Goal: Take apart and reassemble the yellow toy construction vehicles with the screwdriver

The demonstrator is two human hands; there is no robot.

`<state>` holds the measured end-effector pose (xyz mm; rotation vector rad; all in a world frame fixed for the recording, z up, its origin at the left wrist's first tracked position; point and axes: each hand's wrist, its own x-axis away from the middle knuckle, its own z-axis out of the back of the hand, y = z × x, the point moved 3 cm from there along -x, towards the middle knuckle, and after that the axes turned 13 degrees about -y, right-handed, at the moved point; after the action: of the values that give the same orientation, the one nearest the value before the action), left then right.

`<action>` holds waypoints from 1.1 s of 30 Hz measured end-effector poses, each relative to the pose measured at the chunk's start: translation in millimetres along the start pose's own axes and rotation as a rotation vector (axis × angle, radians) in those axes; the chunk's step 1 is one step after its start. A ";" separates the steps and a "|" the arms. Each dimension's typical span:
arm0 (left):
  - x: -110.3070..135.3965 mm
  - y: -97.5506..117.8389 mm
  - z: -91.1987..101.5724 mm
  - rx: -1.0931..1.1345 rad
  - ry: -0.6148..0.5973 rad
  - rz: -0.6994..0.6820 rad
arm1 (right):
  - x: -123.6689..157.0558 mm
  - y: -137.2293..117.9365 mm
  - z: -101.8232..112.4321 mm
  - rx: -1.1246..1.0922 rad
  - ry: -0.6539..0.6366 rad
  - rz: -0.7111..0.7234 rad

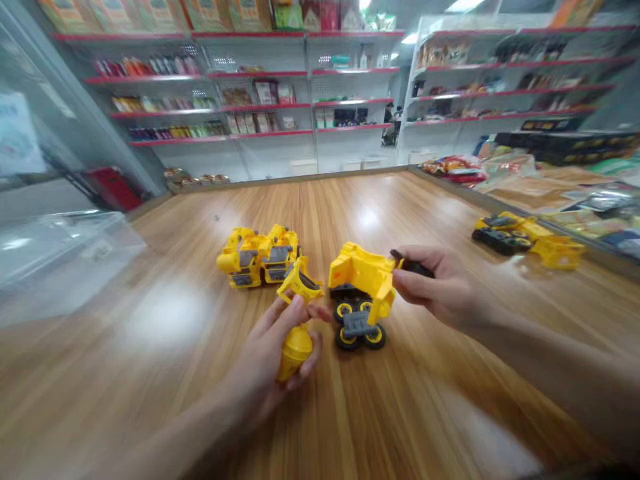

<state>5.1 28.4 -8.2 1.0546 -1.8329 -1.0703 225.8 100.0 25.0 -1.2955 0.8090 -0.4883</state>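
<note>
My left hand is wrapped round a yellow toy mixer drum. A yellow toy frame piece sticks up at its fingertips, apparently in the same grip. My right hand is closed on a small black part whose kind I cannot make out. Its fingertips are at the edge of a yellow tipper bed, perhaps touching it. Below the bed is a grey-and-black wheeled chassis with yellow hubs, between my hands. Just beyond my left hand stand two yellow toy vehicles side by side.
A yellow toy digger with black tracks lies at the right of the wooden table. A clear plastic bin is at the left. Packaged goods lie past the right edge. Stocked shelves line the back.
</note>
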 end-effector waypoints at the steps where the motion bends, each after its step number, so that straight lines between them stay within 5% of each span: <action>1: -0.2 1.1 -0.1 -0.003 -0.004 -0.012 | -3.2 -0.3 9.0 -0.007 0.008 -0.030; 9: -0.6 3.4 1.0 0.031 0.016 -0.051 | -9.2 7.3 73.1 0.014 -0.053 -0.421; 12: -0.6 2.5 1.4 0.044 0.013 -0.061 | -3.9 13.7 80.9 0.051 -0.154 -0.605; 16: -1.4 0.7 2.6 0.029 0.005 -0.060 | -0.5 23.1 79.7 0.418 -0.249 -0.779; 25: -4.2 -1.3 5.3 0.042 0.035 -0.044 | -11.4 11.4 95.4 0.864 0.076 -0.554; 33: -2.1 -0.1 3.8 0.046 0.042 -0.036 | -10.4 0.6 59.7 0.956 -0.332 -0.331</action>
<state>2.5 31.4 -10.1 1.1326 -1.8191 -1.0233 264.3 146.5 30.8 -0.5716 0.0224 -0.7727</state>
